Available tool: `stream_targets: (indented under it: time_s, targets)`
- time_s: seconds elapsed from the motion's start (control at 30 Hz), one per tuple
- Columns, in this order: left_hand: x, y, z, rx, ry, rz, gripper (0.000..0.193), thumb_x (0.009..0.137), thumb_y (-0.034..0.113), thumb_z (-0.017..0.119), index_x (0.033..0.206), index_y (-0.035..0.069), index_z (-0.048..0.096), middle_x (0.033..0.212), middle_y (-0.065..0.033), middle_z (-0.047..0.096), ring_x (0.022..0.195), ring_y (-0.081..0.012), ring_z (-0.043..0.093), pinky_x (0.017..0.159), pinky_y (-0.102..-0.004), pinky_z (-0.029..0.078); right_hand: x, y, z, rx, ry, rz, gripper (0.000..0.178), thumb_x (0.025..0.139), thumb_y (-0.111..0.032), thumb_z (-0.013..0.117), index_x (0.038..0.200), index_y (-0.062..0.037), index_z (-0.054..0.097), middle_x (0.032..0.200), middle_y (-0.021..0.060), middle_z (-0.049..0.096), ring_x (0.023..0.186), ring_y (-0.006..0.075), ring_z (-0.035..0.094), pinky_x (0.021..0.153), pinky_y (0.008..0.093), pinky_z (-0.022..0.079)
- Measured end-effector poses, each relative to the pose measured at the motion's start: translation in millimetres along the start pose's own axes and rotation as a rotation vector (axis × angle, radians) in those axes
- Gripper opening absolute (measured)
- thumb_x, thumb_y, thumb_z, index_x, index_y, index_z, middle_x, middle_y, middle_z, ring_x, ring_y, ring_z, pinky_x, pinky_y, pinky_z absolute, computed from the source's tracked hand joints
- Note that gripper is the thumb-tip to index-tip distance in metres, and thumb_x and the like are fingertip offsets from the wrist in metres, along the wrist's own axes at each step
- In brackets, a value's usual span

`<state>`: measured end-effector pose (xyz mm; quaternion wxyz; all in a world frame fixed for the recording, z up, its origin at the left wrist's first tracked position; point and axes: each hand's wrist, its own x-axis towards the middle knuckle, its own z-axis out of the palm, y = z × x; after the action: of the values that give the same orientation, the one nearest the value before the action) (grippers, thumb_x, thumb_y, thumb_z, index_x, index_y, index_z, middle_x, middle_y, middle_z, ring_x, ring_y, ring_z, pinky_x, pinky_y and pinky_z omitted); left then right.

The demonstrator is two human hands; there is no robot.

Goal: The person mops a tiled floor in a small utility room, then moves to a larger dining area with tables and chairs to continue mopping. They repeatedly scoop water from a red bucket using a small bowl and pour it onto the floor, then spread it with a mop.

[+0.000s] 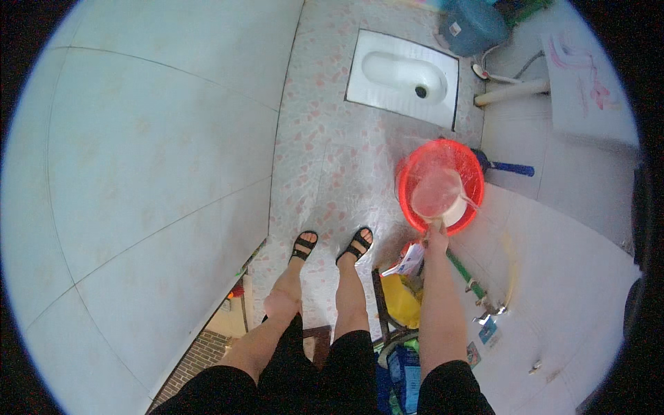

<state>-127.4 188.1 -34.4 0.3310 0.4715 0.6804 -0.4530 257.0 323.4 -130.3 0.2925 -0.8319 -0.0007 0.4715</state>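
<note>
My right hand [436, 239] is closed around the handle of a pale plastic water dipper [454, 211]. The dipper is tilted inside the rim of a red bucket [475, 163], and water is splashing and streaming around it. The bucket stands on the floor against the right wall, and the splash partly hides its inside. My left hand [282, 303] rests near my left knee, its fingers too indistinct to make out.
A white squat toilet [404, 72] is set into the speckled floor [311, 138]. A blue-handled tool [512, 168] lies behind the bucket. A teal bucket [474, 28] stands at the far right. Nearer are a yellow container [401, 301], a green hose [467, 273] and a wall tap [492, 315].
</note>
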Motion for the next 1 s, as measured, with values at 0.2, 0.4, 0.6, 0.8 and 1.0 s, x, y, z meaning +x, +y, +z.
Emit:
stream_targets:
  time_s: [0.2,0.4,0.6,0.8,1.0]
  targets:
    - [-21.6,24.6,-46.8,-0.254,0.03,-0.037,0.052,0.07,0.041,0.06,0.102,0.0,0.056,0.098,-0.0146,0.059,0.086,-0.0255,0.06,0.072,-0.035,0.05,-74.2,-28.5,-24.9,0.701,-0.264,0.176,0.035,0.08,-0.003,0.047,0.113,-0.0107,0.041,0.076,0.0046,0.047,0.056,0.0136,0.047,0.043,0.0239,0.041]
    - [25.7,22.6,-16.1,-0.313,-0.001,0.062,0.057,0.069,0.038,0.061,0.112,0.001,0.05,0.103,-0.0153,0.057,0.094,-0.0264,0.057,0.078,-0.0362,0.048,-126.7,-151.0,61.7,0.613,-0.426,0.18,0.044,0.078,-0.001,0.049,0.118,-0.0138,0.037,0.081,0.0038,0.047,0.058,0.0139,0.045,0.044,0.0252,0.038]
    - [-13.3,33.0,-52.0,-0.188,-0.02,-0.065,0.057,0.069,0.037,0.063,0.112,0.002,0.051,0.111,-0.0157,0.052,0.103,-0.0264,0.052,0.081,-0.0352,0.046,-159.4,-252.3,173.0,0.542,-0.63,0.053,0.04,0.077,-0.001,0.047,0.115,-0.01,0.037,0.085,0.007,0.047,0.057,0.014,0.044,0.045,0.027,0.04]
    - [19.8,20.0,-68.9,-0.204,-0.147,-0.04,0.052,0.069,0.038,0.063,0.106,0.002,0.054,0.107,-0.0158,0.054,0.099,-0.0255,0.054,0.08,-0.0334,0.047,-136.9,-197.6,185.8,0.686,-0.855,0.085,0.047,0.08,-0.007,0.05,0.124,-0.0145,0.034,0.086,0.0054,0.048,0.065,0.0112,0.047,0.052,0.0198,0.042]
    - [55.2,-1.5,-58.7,-0.04,-0.053,0.23,0.055,0.069,0.04,0.061,0.103,-0.002,0.054,0.094,-0.0166,0.059,0.089,-0.0254,0.058,0.072,-0.0321,0.049,-145.3,-70.3,126.6,0.581,-0.67,0.265,0.054,0.081,-0.007,0.052,0.129,-0.0198,0.032,0.09,0.0046,0.051,0.072,0.0108,0.053,0.052,0.0188,0.045]
